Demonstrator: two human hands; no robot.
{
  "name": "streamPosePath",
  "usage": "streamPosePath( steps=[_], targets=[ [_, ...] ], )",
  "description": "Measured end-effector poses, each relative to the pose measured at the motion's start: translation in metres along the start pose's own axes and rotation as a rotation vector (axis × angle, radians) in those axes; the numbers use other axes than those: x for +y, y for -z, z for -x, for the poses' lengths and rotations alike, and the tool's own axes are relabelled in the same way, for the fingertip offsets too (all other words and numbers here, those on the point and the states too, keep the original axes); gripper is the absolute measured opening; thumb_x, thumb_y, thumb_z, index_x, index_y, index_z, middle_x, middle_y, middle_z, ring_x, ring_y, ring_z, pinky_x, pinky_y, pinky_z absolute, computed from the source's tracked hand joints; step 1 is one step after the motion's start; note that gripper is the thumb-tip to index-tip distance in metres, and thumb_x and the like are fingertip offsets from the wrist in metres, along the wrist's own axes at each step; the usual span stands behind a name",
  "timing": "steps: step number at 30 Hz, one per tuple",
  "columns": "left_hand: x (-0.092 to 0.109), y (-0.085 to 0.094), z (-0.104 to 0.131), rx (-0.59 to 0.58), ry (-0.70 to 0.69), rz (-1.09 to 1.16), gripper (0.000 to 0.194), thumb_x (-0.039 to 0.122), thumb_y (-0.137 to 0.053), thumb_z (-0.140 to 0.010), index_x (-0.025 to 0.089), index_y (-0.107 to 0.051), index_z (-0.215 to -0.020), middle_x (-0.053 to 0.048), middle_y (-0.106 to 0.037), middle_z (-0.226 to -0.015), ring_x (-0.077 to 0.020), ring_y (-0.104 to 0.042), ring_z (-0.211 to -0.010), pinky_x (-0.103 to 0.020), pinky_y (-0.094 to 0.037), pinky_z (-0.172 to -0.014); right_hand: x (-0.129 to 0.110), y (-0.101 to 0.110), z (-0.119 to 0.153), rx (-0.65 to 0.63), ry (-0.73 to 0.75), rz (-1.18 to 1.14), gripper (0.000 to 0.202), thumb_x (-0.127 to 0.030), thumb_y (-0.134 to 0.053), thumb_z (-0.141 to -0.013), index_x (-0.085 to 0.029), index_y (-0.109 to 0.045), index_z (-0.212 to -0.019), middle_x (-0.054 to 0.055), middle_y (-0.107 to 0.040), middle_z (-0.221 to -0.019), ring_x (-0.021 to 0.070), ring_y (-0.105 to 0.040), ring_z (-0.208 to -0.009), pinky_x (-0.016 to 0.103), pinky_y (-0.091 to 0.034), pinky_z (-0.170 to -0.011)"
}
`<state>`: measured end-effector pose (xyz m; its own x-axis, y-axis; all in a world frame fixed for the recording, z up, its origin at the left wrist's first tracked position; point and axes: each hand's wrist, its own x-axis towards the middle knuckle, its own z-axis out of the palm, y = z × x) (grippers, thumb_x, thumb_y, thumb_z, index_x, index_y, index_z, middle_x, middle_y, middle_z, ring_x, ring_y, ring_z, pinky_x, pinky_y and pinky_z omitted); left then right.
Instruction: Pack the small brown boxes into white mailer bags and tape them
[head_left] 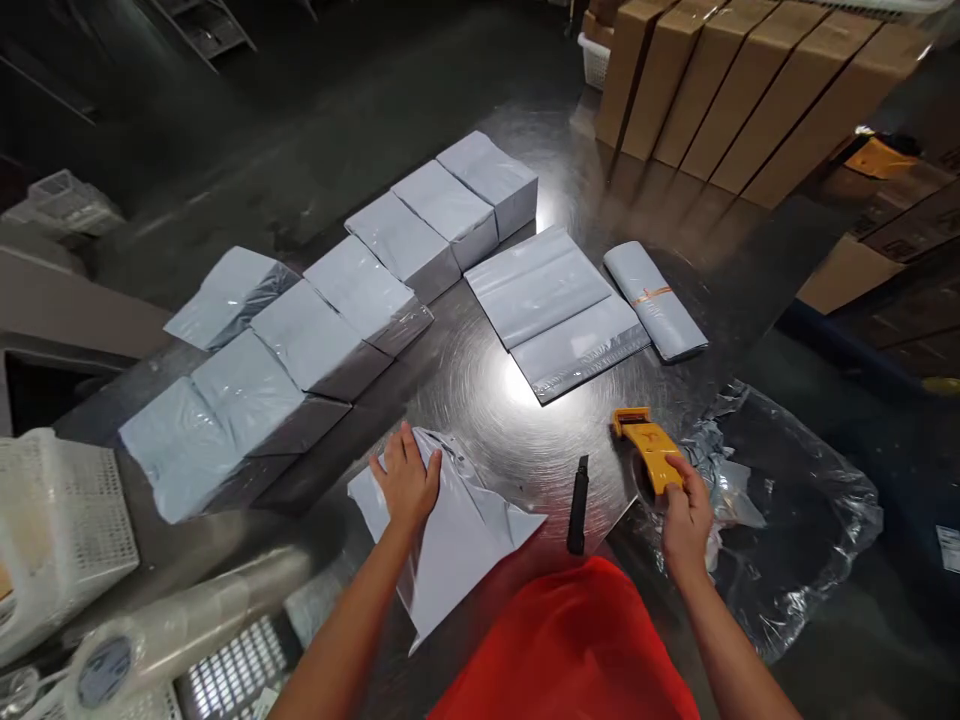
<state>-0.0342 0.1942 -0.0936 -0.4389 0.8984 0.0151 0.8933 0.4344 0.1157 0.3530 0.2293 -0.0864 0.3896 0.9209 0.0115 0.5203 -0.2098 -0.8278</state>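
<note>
Under my left hand, whose spread fingers press down flat, lies a white plastic mailer bag with creased edges, near the table's front. My right hand grips a yellow tape dispenser over the table's right front edge. Between the two hands a black box cutter rests on the metal table. Farther back are a stack of flat white mailer bags and a rolled bundle tied with an orange band.
Several white wrapped parcels form a diagonal row at the left and back. Tall cardboard boxes stand at the back right. Clear plastic film hangs at the right edge. A white basket and clear rolls are at the left.
</note>
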Motion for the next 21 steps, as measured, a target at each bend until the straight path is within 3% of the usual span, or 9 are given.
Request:
streamPosePath(
  steps=[1,3,6,8,10,13,18,21],
  targets=[
    [0.001,-0.001,-0.001,-0.001,0.01,-0.004,0.068,0.043,-0.03,-0.097,-0.001,-0.029,-0.149,-0.028,-0.043,-0.146,-0.0378,-0.035,-0.138,-0.064,-0.018,-0.113,-0.013,-0.008,0.001,-0.041,-0.069,-0.136,0.041,-0.041,-0.051,-0.085,-0.019,-0.065,-0.116,0.01,-0.066,-0.112,0.0266,-0.06,-0.103,0.045,-0.048,-0.092],
    [0.002,-0.003,-0.002,-0.007,0.019,-0.02,0.068,0.042,-0.031,-0.095,-0.003,-0.032,-0.147,-0.029,-0.043,-0.145,-0.0386,-0.037,-0.136,-0.064,-0.018,-0.113,-0.041,-0.046,0.001,-0.189,-0.2,-0.375,0.052,-0.047,-0.068,-0.074,-0.019,-0.065,-0.119,0.01,-0.066,-0.121,0.0269,-0.06,-0.109,0.044,-0.047,-0.098],
    [0.001,-0.004,-0.003,-0.013,0.021,-0.051,0.067,0.04,-0.032,-0.094,-0.002,-0.033,-0.146,-0.028,-0.045,-0.144,-0.038,-0.039,-0.135,-0.063,-0.019,-0.113,-0.078,-0.139,0.003,-0.472,-0.388,-0.666,0.056,-0.048,-0.075,-0.067,-0.018,-0.07,-0.114,0.01,-0.069,-0.121,0.0265,-0.062,-0.111,0.042,-0.046,-0.101],
    [0.0,-0.004,-0.003,-0.017,0.016,-0.066,0.066,0.039,-0.031,-0.094,-0.002,-0.033,-0.146,-0.028,-0.045,-0.144,-0.0377,-0.039,-0.135,-0.063,-0.019,-0.113,-0.091,-0.197,0.008,-0.6,-0.523,-0.732,0.054,-0.049,-0.075,-0.063,-0.018,-0.073,-0.108,0.009,-0.071,-0.117,0.0262,-0.062,-0.112,0.04,-0.045,-0.103],
    [-0.001,-0.005,-0.003,-0.019,0.021,-0.077,0.066,0.04,-0.031,-0.094,-0.001,-0.033,-0.146,-0.028,-0.045,-0.144,-0.0378,-0.039,-0.135,-0.063,-0.02,-0.113,-0.094,-0.235,0.017,-0.702,-0.573,-0.739,0.05,-0.047,-0.077,-0.059,-0.018,-0.076,-0.098,0.009,-0.074,-0.109,0.0274,-0.064,-0.109,0.041,-0.046,-0.102],
    [-0.003,-0.006,-0.003,-0.022,0.052,-0.081,0.066,0.04,-0.03,-0.095,0.0,-0.031,-0.147,-0.028,-0.043,-0.146,-0.0373,-0.036,-0.137,-0.063,-0.018,-0.113,-0.083,-0.251,0.027,-0.836,-0.607,-0.734,0.048,-0.045,-0.08,-0.053,-0.017,-0.077,-0.092,0.009,-0.076,-0.1,0.0295,-0.067,-0.101,0.045,-0.049,-0.097],
    [-0.002,-0.004,-0.003,-0.058,0.077,-0.069,0.067,0.04,-0.03,-0.095,0.0,-0.027,-0.15,-0.027,-0.04,-0.149,-0.0368,-0.032,-0.14,-0.062,-0.015,-0.115,-0.072,-0.249,0.026,-0.944,-0.573,-0.738,0.048,-0.04,-0.079,-0.06,-0.018,-0.076,-0.102,0.008,-0.073,-0.115,0.0267,-0.064,-0.111,0.042,-0.043,-0.106],
    [0.0,-0.002,-0.003,-0.067,0.104,-0.072,0.068,0.04,-0.029,-0.095,0.0,-0.025,-0.15,-0.027,-0.041,-0.148,-0.037,-0.034,-0.138,-0.062,-0.016,-0.115,-0.066,-0.246,0.02,-0.995,-0.555,-0.73,0.045,-0.038,-0.081,-0.06,-0.019,-0.077,-0.101,0.008,-0.073,-0.113,0.0268,-0.064,-0.11,0.043,-0.044,-0.105]
  ],
)
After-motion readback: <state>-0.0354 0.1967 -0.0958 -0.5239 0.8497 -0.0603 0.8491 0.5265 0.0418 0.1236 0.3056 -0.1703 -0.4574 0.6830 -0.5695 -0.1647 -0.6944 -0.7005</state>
